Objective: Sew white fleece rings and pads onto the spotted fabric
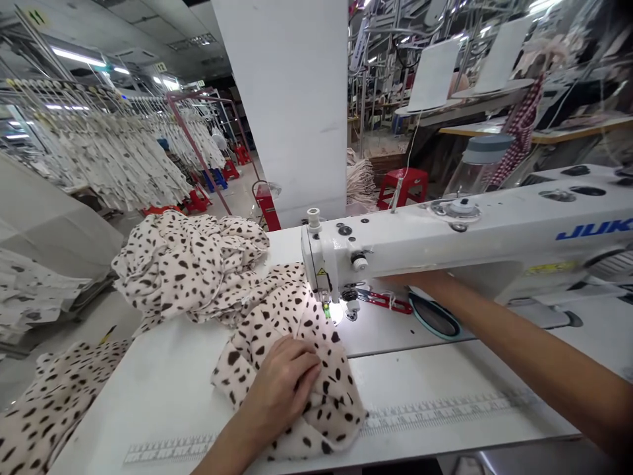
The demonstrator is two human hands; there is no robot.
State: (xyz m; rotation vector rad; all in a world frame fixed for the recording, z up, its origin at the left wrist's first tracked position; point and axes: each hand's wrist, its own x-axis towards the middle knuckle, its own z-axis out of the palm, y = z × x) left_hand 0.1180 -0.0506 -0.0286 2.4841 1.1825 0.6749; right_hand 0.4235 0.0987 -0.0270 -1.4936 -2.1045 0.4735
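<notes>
My left hand [281, 389] lies on a cream fabric with dark brown spots [297, 330], its fingers curled over the folds close to the front of the table. The fabric runs up to the lit presser foot [326, 309] of a white JUKI sewing machine [445, 231], and more of it is heaped behind. My right hand [403, 282] reaches in under the machine's arm, mostly hidden, with only the wrist and forearm showing. Red-handled snips [386, 302] lie just beyond my right forearm.
A white sewing table [148, 389] with a stuck-on measuring tape [445, 412] holds the machine. A spotted cloth hangs past its left edge. A white pillar [291, 99] stands behind. Racks of hanging garments [109, 152] fill the left, with a red stool [403, 185] at the back.
</notes>
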